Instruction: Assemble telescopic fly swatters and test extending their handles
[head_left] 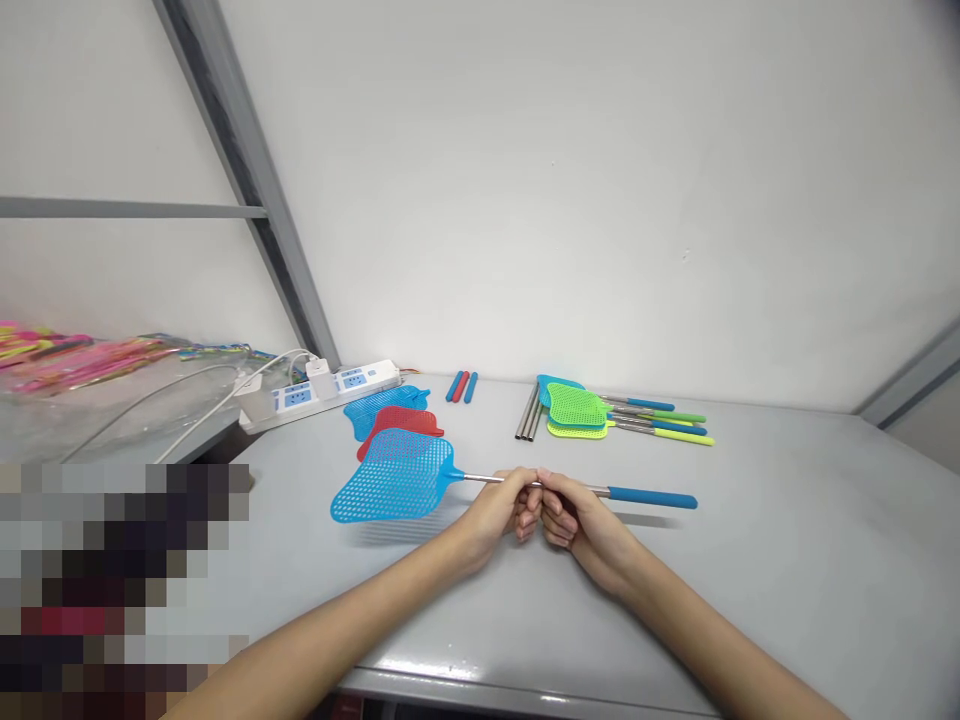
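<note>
A blue fly swatter [397,478] with a metal rod and a blue handle grip lies sideways across both my hands, held just above the table. My left hand [510,508] is closed around the rod on the side of the mesh head. Right beside it, my right hand [574,515] closes on the rod nearer the handle; the two hands touch or nearly touch. Behind the held swatter lie a red swatter head [405,420] and a blue swatter head [375,408], overlapping. Several whole swatters [577,407], green, yellow and blue, are piled at the back right.
Several metal tubes [529,415] lie beside the pile, and three short red and blue grips [461,387] rest by the wall. A white power strip [337,390] with plugged-in chargers and cables sits at the left. Bagged colourful items [97,365] lie farther left, past a grey metal post [262,230].
</note>
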